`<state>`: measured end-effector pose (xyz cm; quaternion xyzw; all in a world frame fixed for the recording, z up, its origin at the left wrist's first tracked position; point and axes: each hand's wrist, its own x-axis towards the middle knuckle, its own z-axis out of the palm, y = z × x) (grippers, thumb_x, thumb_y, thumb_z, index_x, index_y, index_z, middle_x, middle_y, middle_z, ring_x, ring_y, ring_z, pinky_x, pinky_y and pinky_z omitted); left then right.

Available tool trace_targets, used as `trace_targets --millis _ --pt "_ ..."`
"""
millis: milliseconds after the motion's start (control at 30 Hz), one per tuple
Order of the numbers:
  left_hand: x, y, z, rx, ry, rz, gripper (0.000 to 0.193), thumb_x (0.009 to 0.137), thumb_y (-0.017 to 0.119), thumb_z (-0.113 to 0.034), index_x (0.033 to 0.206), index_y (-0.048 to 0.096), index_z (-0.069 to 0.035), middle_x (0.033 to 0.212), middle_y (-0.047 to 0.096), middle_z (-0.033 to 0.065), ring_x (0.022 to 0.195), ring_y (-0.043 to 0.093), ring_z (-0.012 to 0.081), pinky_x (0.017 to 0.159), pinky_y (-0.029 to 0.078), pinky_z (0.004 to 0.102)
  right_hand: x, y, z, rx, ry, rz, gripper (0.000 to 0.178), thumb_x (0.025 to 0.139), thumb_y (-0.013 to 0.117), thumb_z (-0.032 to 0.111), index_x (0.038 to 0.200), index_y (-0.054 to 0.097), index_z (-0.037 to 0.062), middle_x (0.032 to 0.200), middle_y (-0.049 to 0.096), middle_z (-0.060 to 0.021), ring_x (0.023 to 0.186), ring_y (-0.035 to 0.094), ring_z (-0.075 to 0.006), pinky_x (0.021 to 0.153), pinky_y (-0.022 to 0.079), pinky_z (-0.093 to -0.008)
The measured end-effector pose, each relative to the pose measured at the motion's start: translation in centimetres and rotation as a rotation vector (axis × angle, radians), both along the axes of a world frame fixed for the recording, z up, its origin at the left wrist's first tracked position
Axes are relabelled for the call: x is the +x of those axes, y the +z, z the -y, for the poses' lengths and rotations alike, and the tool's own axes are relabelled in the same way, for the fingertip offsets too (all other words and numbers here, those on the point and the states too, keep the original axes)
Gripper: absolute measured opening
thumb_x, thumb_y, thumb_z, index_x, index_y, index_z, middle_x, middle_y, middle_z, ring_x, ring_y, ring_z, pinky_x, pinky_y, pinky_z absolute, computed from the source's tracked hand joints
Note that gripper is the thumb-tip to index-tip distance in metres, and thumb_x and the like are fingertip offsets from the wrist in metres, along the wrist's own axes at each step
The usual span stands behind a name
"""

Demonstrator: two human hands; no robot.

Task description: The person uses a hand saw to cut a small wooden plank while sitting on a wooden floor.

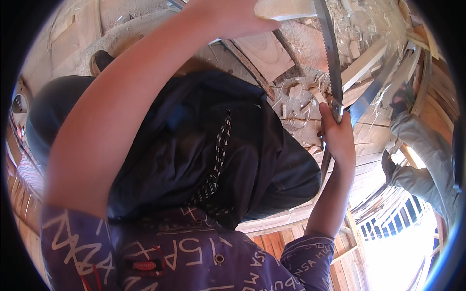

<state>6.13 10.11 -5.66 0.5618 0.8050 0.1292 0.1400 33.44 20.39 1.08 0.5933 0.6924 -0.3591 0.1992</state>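
A pale piece of wood [287,8] lies at the top edge of the view. My left hand [235,18] is closed on its left end, thumb along the near side; its other fingers are cut off or hidden. My right hand [338,133] is wrapped round the handle of a hand saw, low and to the right of that wood. The saw's long toothed blade [332,58] points up and away, passing the right end of the pale piece. Whether the teeth touch the wood, I cannot tell.
Beyond my knees lies a flat board [262,56] between dark strips, among wood chips [296,99]. Right of the saw are loose timber offcuts [366,63] and a shiny blade-like strip [371,94]. Another person's grey trouser leg [424,138] is at the right.
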Motion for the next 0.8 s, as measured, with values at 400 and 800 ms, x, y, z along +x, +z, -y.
trace_targets --millis 400,800 --pt "-1.8 0.5 0.5 -0.04 0.071 -0.037 0.066 0.081 0.061 -0.054 0.123 0.061 -0.003 0.123 0.059 0.0209 0.135 0.038 0.0362 0.115 0.013 0.0608 0.3 0.8 -1.1 -0.07 -0.002 -0.057 0.041 0.094 0.06 0.032 0.07 0.056 -0.0011 0.052 0.048 -0.0031 0.054 0.045 -0.0134 0.054 0.038 -0.0352" --pt "0.0 -1.2 -0.3 0.033 0.009 -0.075 0.067 0.08 0.061 -0.055 0.123 0.06 -0.004 0.127 0.057 0.0176 0.134 0.039 0.0353 0.114 0.013 0.0617 3.9 1.7 0.1 -0.022 -0.176 0.051 0.035 0.095 0.06 0.027 0.068 0.055 0.0054 0.053 0.047 0.0018 0.048 0.038 -0.0084 0.047 0.03 -0.0298"
